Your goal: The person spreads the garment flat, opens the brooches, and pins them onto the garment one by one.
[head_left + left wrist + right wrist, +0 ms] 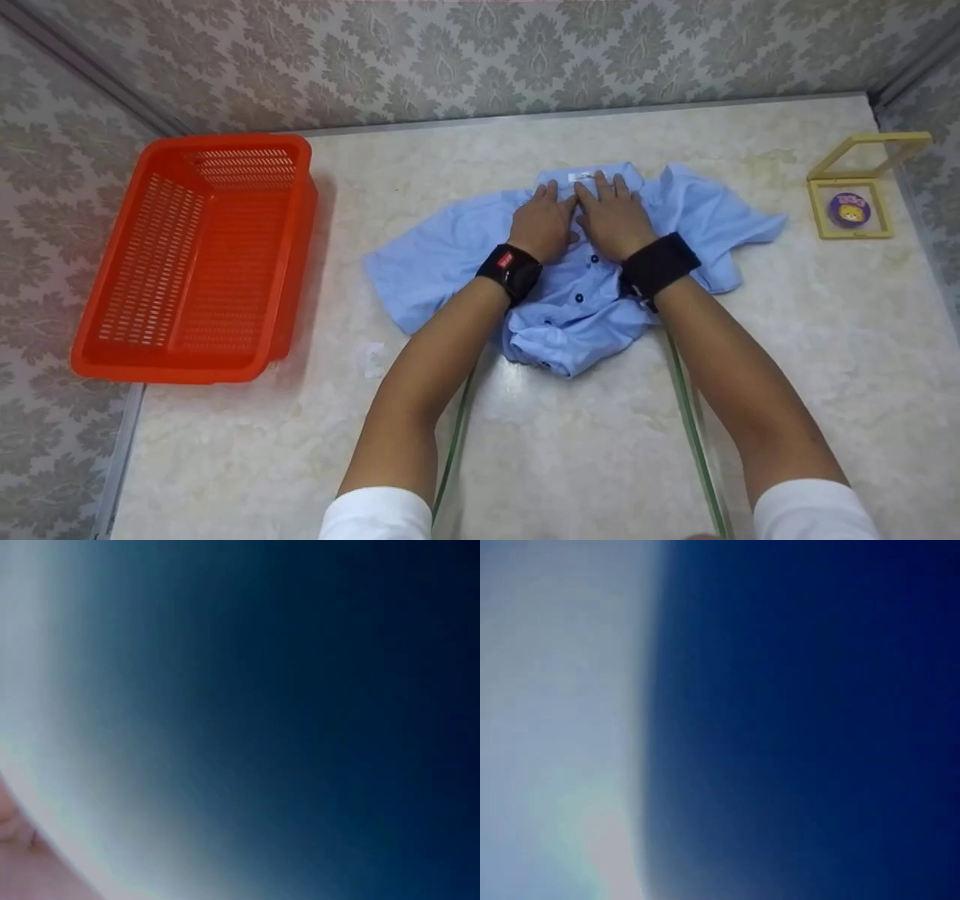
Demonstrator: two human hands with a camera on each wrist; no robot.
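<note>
A light blue short-sleeved shirt [465, 232] with dark buttons lies on the table, its sleeves out to both sides and its lower part bunched toward the person. My left hand [541, 225] rests flat on the upper front, fingers straight and pointing at the collar. Beside it my right hand [615, 221] lies on the shirt too, fingers extended and slightly spread just below the white collar label [581, 177]. The two hands meet near the thumbs and index fingers. Both wrist views are filled by blurred blue cloth close to the lens, with a bit of skin [26, 862] in the left one's corner.
An orange-red plastic basket [281, 300] stands at the left of the pale table [585, 450]. At the far right sits a small yellow hinged frame [819, 217] with its lid up and a purple round badge [850, 210] in it. Green cords [686, 405] run under the forearms.
</note>
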